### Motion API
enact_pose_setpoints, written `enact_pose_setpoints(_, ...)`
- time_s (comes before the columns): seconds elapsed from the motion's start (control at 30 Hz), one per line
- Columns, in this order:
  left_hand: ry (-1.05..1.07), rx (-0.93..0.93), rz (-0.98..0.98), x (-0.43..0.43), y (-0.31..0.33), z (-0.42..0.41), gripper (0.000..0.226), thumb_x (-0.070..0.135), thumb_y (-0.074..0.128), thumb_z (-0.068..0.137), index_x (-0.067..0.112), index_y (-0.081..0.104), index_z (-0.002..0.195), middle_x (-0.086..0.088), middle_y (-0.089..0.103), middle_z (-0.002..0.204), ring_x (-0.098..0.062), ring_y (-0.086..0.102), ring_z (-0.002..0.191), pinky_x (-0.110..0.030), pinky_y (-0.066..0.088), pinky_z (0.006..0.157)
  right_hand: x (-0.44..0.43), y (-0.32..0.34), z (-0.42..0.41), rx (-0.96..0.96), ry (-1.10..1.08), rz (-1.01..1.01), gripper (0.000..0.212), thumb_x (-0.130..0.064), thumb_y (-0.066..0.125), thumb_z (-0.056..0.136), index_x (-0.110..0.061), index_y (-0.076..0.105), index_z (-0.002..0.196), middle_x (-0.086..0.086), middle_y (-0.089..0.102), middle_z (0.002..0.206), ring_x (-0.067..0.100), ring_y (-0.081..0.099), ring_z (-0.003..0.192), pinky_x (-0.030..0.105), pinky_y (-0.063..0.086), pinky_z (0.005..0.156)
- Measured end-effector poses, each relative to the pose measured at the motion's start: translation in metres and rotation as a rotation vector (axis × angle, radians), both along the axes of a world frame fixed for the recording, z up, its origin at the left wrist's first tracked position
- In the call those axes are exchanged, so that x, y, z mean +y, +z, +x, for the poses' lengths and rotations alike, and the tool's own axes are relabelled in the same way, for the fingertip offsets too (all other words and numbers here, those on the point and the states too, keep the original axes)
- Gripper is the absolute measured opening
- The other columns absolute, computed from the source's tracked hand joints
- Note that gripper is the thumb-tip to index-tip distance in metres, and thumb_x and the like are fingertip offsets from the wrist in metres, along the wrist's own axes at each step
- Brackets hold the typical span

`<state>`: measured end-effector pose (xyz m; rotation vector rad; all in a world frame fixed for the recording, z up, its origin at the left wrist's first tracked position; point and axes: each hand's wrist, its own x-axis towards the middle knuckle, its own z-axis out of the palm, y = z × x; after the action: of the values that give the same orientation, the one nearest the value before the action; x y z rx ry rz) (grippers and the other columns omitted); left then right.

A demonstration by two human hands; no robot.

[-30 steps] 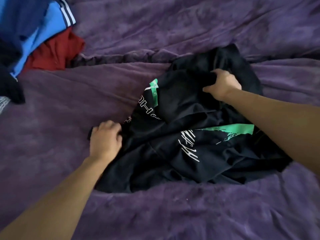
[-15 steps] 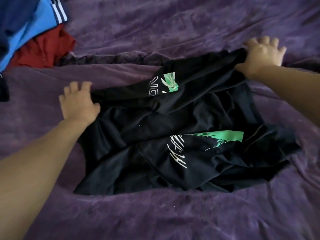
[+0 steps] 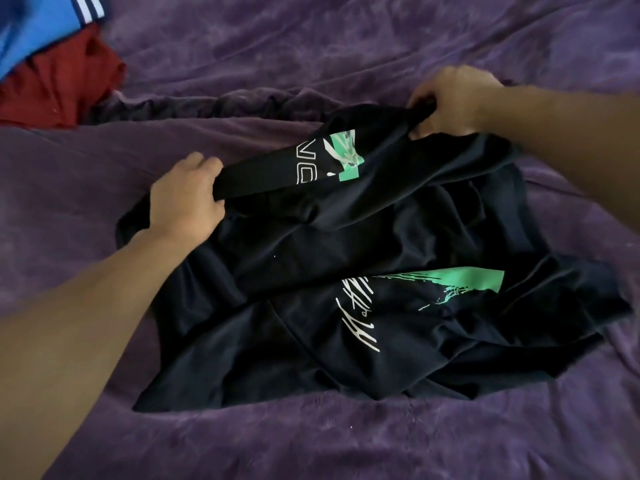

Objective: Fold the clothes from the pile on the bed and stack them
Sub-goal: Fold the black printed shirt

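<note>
Head: left grip [image 3: 183,199], right grip [image 3: 450,102] each clamp black shirt [image 3: 311,341] fold (bulk below).

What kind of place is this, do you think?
Most likely a bedroom at home. A soft purple blanket covers what looks like a bed, a black shirt lies spread on it, gripped by the left hand and right hand, and a pile of clothes sits far left.
</note>
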<state>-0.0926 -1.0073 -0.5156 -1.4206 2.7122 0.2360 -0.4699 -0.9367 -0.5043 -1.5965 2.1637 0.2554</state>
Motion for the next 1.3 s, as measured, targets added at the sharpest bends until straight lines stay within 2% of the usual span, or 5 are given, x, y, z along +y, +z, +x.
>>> enact_pose_setpoints(0.2, -0.1, 0.125, -0.114, 0.049, 0.036, 0.026, 0.045, -0.005, 0.076, 0.052, 0.005, 0.048, 0.086, -0.012, 0.046, 0.087, -0.034, 0.05, 0.077, -0.035, 0.034, 0.046, 0.11, 0.039, 0.026, 0.101, 0.114, -0.651, 0.03, -0.022, 0.067, 0.068, -0.011, 0.062, 0.095, 0.013, 0.067, 0.084, 0.037, 0.062, 0.071, 0.04, 0.044, 0.065)
enact_pose_setpoints(0.57, -0.578, -0.198, 0.361, 0.224, 0.034, 0.076, 0.059, 0.059, 0.072, 0.06, 0.018, 0.07, 0.103, 0.001, 0.06, 0.088, -0.02, 0.063, 0.075, -0.028, 0.055, 0.066, 0.348, 0.015, 0.09, 0.059, 0.06, -0.305, 0.006, -0.017, 0.061, 0.072, -0.012, 0.065, 0.073, 0.006, 0.058, 0.071, 0.032, 0.06, 0.068, 0.037, 0.046, 0.054)
enact_pose_setpoints(0.77, -0.527, 0.172, 0.145, 0.208, 0.029, 0.006, 0.032, 0.033, 0.054, 0.088, 0.008, 0.066, 0.104, -0.012, 0.058, 0.103, -0.032, 0.057, 0.093, -0.044, 0.05, 0.077, 0.294, 0.027, 0.095, 0.076, -0.11, -0.627, 0.02, -0.022, 0.056, 0.086, -0.019, 0.066, 0.103, 0.002, 0.063, 0.114, 0.029, 0.054, 0.105, 0.04, 0.045, 0.076)
enact_pose_setpoints(0.9, -0.567, -0.129, 0.231, 0.209, 0.011, -0.034, 0.059, 0.049, 0.054, 0.088, 0.026, 0.042, 0.141, -0.018, 0.029, 0.151, -0.037, 0.029, 0.138, -0.053, 0.032, 0.105, 0.288, -0.002, 0.082, 0.135, -0.209, -0.153, 0.062, -0.052, 0.045, 0.091, -0.031, 0.032, 0.148, 0.008, 0.016, 0.16, 0.029, 0.008, 0.147, 0.057, 0.021, 0.11)
enact_pose_setpoints(1.3, -0.596, -0.37, 0.315, 0.212, -0.027, -0.008, 0.084, 0.08, 0.024, 0.08, 0.044, -0.019, 0.142, -0.006, -0.029, 0.155, -0.03, -0.014, 0.146, -0.054, 0.001, 0.115, 0.336, -0.022, 0.033, -0.131, -1.047, -0.275, 0.102, -0.083, 0.051, 0.07, -0.025, 0.02, 0.148, 0.006, 0.014, 0.16, 0.026, 0.016, 0.145, 0.054, 0.023, 0.111)
